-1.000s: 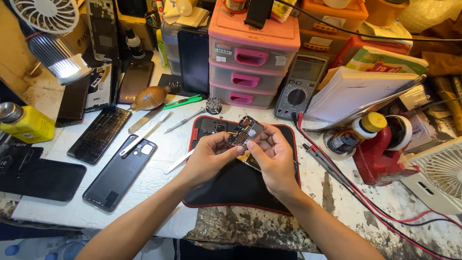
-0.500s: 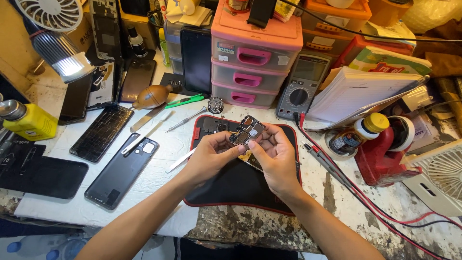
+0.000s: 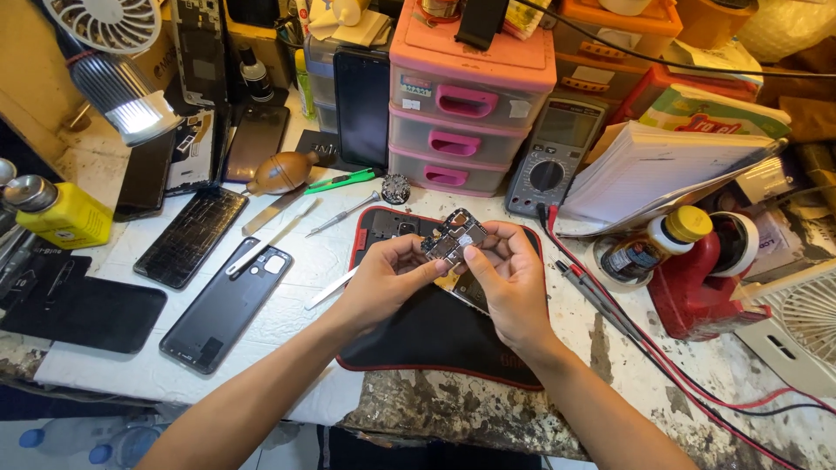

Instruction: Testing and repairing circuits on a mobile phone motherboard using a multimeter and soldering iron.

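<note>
Small dark phone circuit board [image 3: 453,239] with metal shields sits pinched between both hands, lifted just above the black, red-edged work mat [image 3: 435,335] on the desk [image 3: 287,287]. In the head view, the left hand [image 3: 387,274] grips the board's left edge with thumb and fingertips pressed together on it; the right hand [image 3: 509,278] pinches its right side the same way. Beneath them an opened phone body [image 3: 392,228] lies on the mat. The step in hand looks like inspecting or handling the board clear of the phone. Any next move calls for a steady two-handed hold by the edges and care over the fine parts.

Around the mat lie a grey phone back cover [image 3: 225,306], metal tweezers [image 3: 335,287], a brown rubber blower bulb [image 3: 280,172], a grey multimeter [image 3: 550,158] and pink plastic drawers [image 3: 461,113].
</note>
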